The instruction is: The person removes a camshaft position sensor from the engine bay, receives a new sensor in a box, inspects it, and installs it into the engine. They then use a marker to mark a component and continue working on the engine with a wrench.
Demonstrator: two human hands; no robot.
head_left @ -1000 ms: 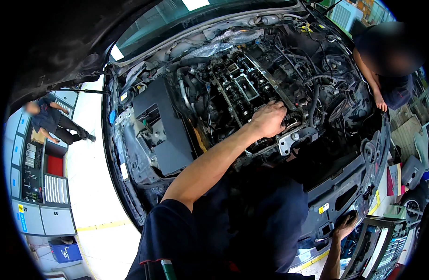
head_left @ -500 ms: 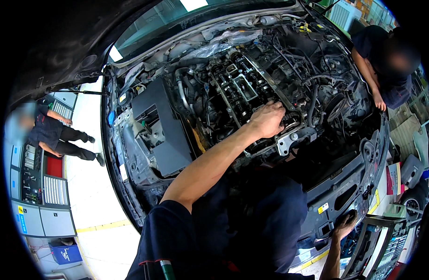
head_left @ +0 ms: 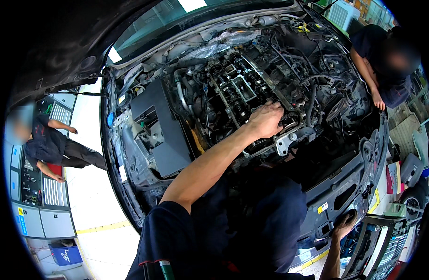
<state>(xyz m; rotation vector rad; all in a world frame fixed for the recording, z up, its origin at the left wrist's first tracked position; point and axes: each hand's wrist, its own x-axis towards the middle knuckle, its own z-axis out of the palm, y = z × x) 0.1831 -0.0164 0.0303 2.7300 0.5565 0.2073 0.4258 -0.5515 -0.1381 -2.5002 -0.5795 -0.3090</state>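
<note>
My left hand (head_left: 266,120) reaches over the front of an opened car engine (head_left: 244,88), whose camshafts and valve gear lie bare. Its fingers curl down beside a toothed wheel (head_left: 291,122) at the engine's near end; the fingertips are hidden, so what they grip cannot be made out. Just below the hand is a silvery metal bracket (head_left: 283,145). At the lower right, my right hand (head_left: 345,226) is closed at the edge of the car's black front panel (head_left: 312,210), around something dark that I cannot make out.
A black cover (head_left: 170,156) lies left of the engine. The raised hood (head_left: 51,60) hangs at upper left. One person (head_left: 382,65) leans a hand on the car's right side; another person (head_left: 51,140) walks at left. A tool cart (head_left: 387,247) stands at lower right.
The person at left has stepped toward the car, with their arms and legs in new positions. My two hands stay in nearly the same places.
</note>
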